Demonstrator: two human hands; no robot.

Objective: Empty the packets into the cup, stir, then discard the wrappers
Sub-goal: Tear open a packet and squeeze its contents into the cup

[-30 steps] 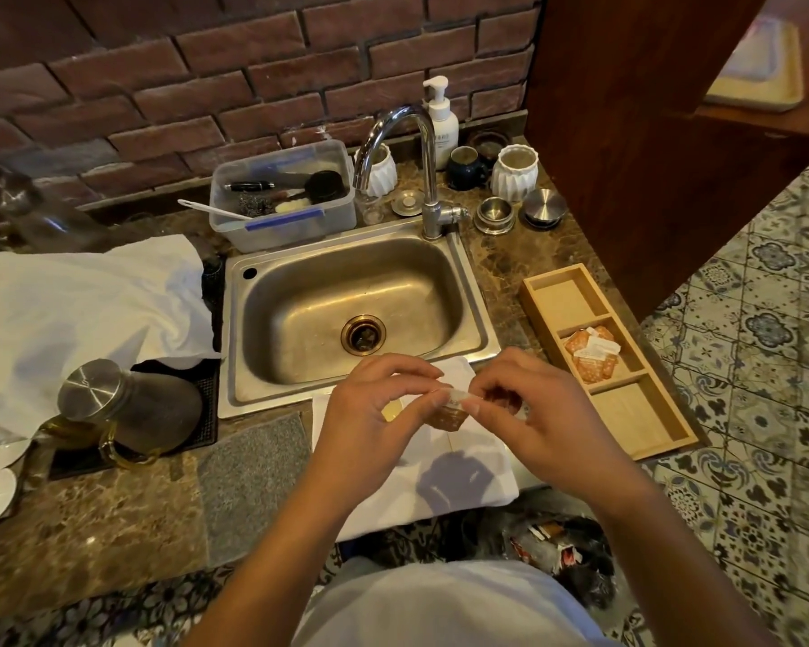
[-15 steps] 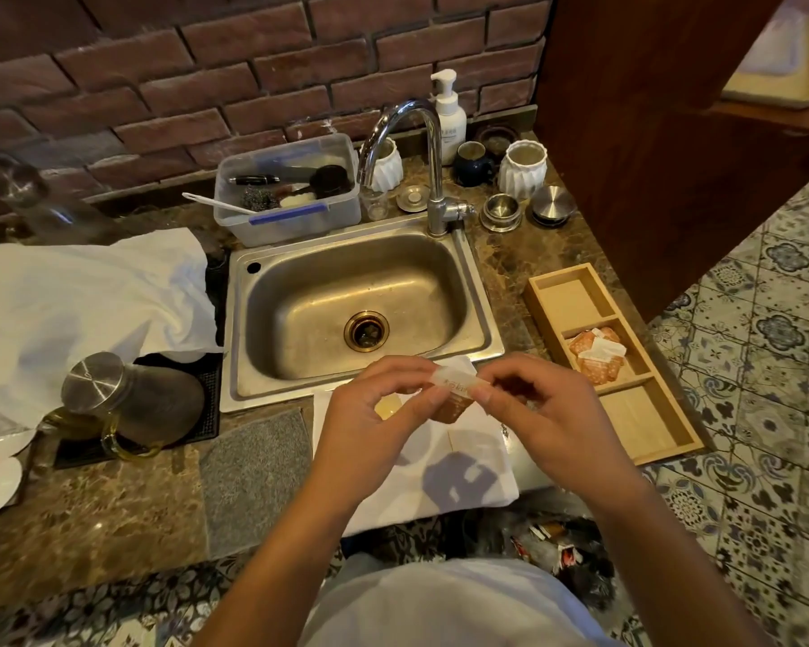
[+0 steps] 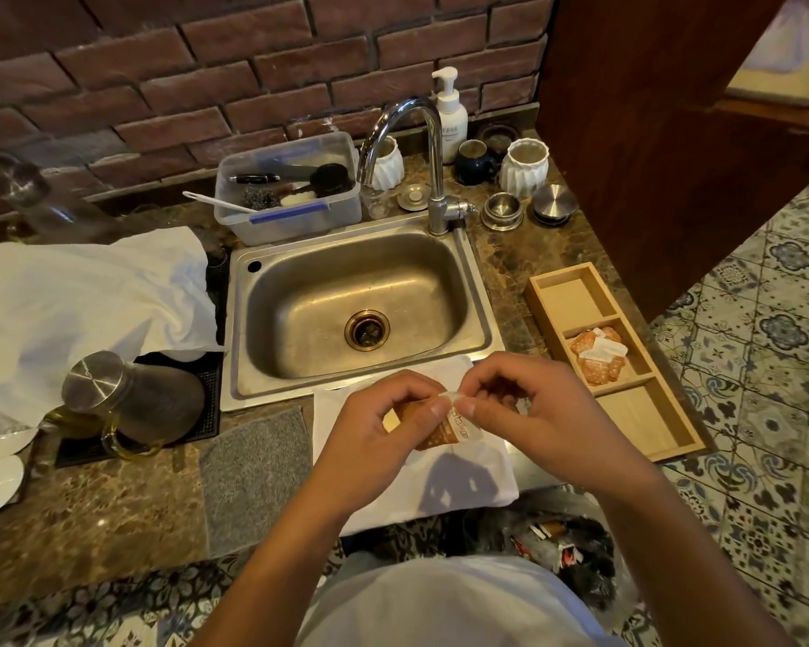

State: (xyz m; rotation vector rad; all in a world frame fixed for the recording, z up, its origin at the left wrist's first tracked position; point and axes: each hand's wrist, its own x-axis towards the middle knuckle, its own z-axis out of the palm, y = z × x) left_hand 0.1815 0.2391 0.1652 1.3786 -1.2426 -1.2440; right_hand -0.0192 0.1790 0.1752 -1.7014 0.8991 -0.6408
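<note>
A small orange-and-white packet (image 3: 449,429) hangs between both hands above a white cloth (image 3: 477,478) at the counter's front edge. My left hand (image 3: 384,431) pinches the packet's top left corner. My right hand (image 3: 533,413) pinches the top edge right beside it, thumb and forefinger together. Behind my left hand a yellowish rim peeks out, possibly the cup (image 3: 391,420), mostly hidden. More orange packets (image 3: 596,354) lie in the middle compartment of a wooden tray (image 3: 645,427) at the right.
A steel sink (image 3: 360,310) with a tap (image 3: 421,147) lies just beyond my hands. A glass jug with a steel lid (image 3: 122,403) stands at left near a white cloth (image 3: 75,310). A bin bag with wrappers (image 3: 561,548) sits on the floor below.
The packet has turned from lying flat between my fingers to hanging down from its top edge. Both hands have stayed over the white cloth, pinching closer together.
</note>
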